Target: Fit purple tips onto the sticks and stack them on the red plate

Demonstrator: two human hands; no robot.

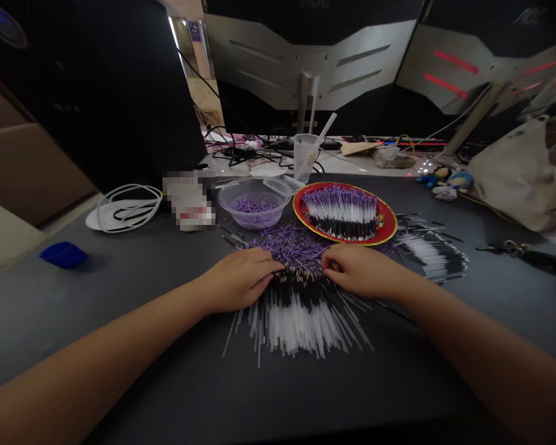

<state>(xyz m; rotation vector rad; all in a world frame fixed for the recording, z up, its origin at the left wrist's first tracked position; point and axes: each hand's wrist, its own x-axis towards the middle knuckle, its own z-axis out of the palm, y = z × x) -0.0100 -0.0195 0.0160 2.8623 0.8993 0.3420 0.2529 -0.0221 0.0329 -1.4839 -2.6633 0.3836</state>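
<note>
A big pile of thin refills, white and black with purple tips, lies fanned out on the dark table in front of me. My left hand rests palm down on the pile's left side, fingers together and curled onto the sticks. My right hand sits on the pile's right side, fingers curled in a loose pinch among the purple tips; what it holds is hidden. Behind the pile stands a red plate with neatly laid refills. A clear bowl of purple caps is left of it.
A second bundle of refills lies right of the plate. A clear cup with a straw, cables and monitor backs stand behind. A blue cap and a white mask lie at left; a cloth bag at right.
</note>
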